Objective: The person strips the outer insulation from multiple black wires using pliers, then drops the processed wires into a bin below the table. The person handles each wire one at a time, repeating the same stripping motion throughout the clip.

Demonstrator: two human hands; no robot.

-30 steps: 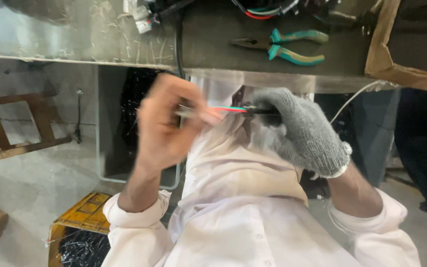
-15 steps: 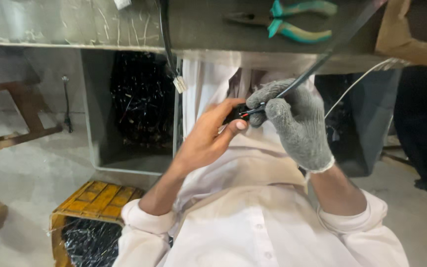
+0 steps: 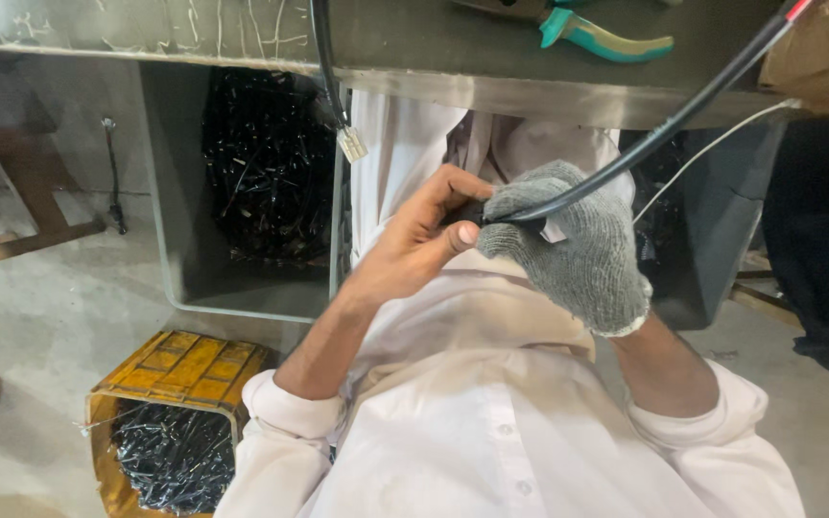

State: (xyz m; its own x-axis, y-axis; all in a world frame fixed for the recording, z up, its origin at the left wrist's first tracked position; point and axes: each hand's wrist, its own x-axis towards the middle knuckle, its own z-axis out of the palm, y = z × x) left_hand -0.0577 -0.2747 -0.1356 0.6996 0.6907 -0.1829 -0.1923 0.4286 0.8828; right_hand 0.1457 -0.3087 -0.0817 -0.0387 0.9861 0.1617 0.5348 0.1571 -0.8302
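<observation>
Two hands pinch one black cable (image 3: 645, 144) at lap height: bare left hand (image 3: 414, 240) thumb-and-fingers on the near end, gloved right hand (image 3: 568, 245) wrapped around it. Looks light, springy, slick-jacketed; grip close to the end. Cable runs far right over the worktop (image 3: 414, 58) edge, pliers (image 3: 606, 34) beyond.

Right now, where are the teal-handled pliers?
In the head view, the teal-handled pliers lie on the grey workbench at top centre, above the gloved right hand holding the black cable.
</observation>
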